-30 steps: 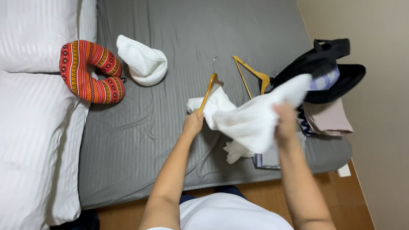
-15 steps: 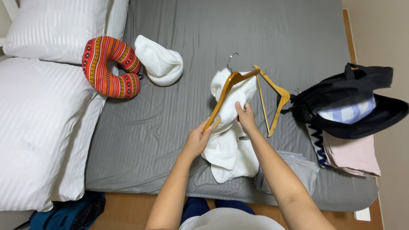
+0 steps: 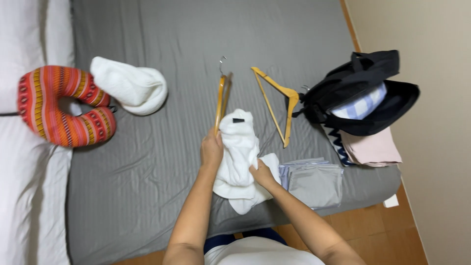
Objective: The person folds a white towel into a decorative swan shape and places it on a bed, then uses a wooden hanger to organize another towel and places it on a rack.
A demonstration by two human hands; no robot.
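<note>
Overhead view of a grey bed sheet (image 3: 147, 186). Two wooden hangers are lying on it: one (image 3: 221, 100) seen edge-on just above the hands, the other (image 3: 277, 100) lying flat to its right. One white garment (image 3: 239, 149) is resting below the first hanger, near the bed's front edge. The left hand (image 3: 212, 149) is gripping the garment's left side, fingers curled shut around the cloth beside the hanger's lower end. The right hand (image 3: 262, 174) is clamping the garment's lower right fold, fingers closed. Also lying about: one striped neck pillow (image 3: 59, 110), one rolled white towel (image 3: 130, 86), one open black bag (image 3: 363, 93), one folded grey cloth (image 3: 314, 181).
</note>
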